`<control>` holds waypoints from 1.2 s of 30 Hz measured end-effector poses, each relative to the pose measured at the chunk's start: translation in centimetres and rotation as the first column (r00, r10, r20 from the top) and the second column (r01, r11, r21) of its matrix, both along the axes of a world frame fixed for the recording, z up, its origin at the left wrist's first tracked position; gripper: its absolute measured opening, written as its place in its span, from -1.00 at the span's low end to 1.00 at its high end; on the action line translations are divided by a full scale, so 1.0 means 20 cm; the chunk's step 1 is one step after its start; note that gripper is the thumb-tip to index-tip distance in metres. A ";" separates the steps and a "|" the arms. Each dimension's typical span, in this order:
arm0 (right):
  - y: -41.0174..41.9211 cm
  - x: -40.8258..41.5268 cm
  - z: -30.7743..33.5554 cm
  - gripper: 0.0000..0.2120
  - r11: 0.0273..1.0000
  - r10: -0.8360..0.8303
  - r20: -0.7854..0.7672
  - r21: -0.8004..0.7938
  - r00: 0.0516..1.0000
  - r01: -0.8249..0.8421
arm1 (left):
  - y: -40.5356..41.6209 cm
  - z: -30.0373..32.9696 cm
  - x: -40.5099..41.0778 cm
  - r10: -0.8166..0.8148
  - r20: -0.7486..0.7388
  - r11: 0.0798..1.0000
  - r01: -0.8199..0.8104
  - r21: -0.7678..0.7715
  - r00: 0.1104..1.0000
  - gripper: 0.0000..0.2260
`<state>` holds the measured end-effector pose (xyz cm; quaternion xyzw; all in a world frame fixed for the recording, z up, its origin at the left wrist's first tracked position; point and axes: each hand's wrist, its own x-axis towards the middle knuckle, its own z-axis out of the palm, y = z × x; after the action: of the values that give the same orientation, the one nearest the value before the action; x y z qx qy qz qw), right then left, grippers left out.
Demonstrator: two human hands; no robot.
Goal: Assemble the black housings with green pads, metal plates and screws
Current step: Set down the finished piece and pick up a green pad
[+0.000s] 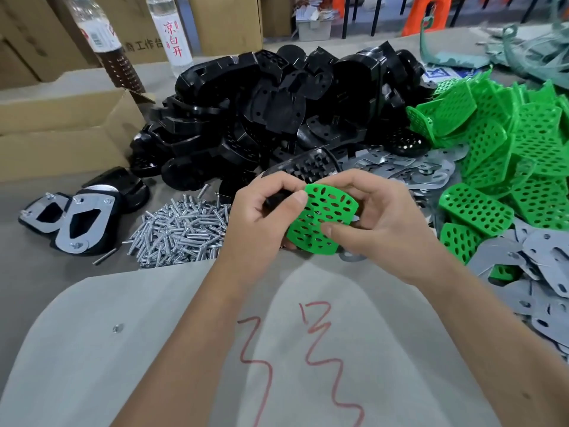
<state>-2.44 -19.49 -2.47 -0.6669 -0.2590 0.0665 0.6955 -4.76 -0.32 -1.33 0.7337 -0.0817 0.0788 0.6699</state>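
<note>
A: Head view. What did the hands have?

B: Both held one green pad [323, 219] above the bench [61, 229]. Left hand [261, 215]: grip clenched round the pad's left edge, thumb on top, with a black housing [274, 200] partly hidden behind it. Right hand [378, 220]: thumb across the pad's lower face, fingers curled behind, grasping it.

A: Stock?

B: Housing pile [277, 112] just beyond the hands. Green pads [508, 149] heaped at right. Plates [400, 167] scattered between those two heaps and along the right edge. Screws [181, 232] piled left of the left hand.

A: Anything finished?

B: Two housings with plates on [77, 223], far left, beside the screws. Box [61, 131] behind them, two bottles [172, 35] further back. Red scrawl [308, 349] on the near sheet.
</note>
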 end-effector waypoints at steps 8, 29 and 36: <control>-0.01 0.02 0.00 -0.74 0.983 -0.178 -0.040 0.039 0.983 0.180 | 0.01 -0.01 0.02 0.015 -0.056 0.998 -0.018 -0.062 0.998 -0.89; 0.04 0.01 0.07 -0.54 0.945 -0.269 -0.085 0.169 0.959 0.280 | 0.02 -0.04 0.06 0.044 -0.162 0.970 -0.081 -0.231 0.986 -0.66; 0.09 0.02 0.04 -0.78 0.888 -0.377 -0.219 0.190 0.900 0.419 | 0.01 -0.05 0.06 0.058 -0.148 0.972 -0.090 -0.216 0.987 -0.65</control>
<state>-2.00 -17.76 -1.71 -0.6113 -0.0596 -0.0500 0.7875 -3.63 -0.05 -2.27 0.6604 0.0026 0.0605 0.7484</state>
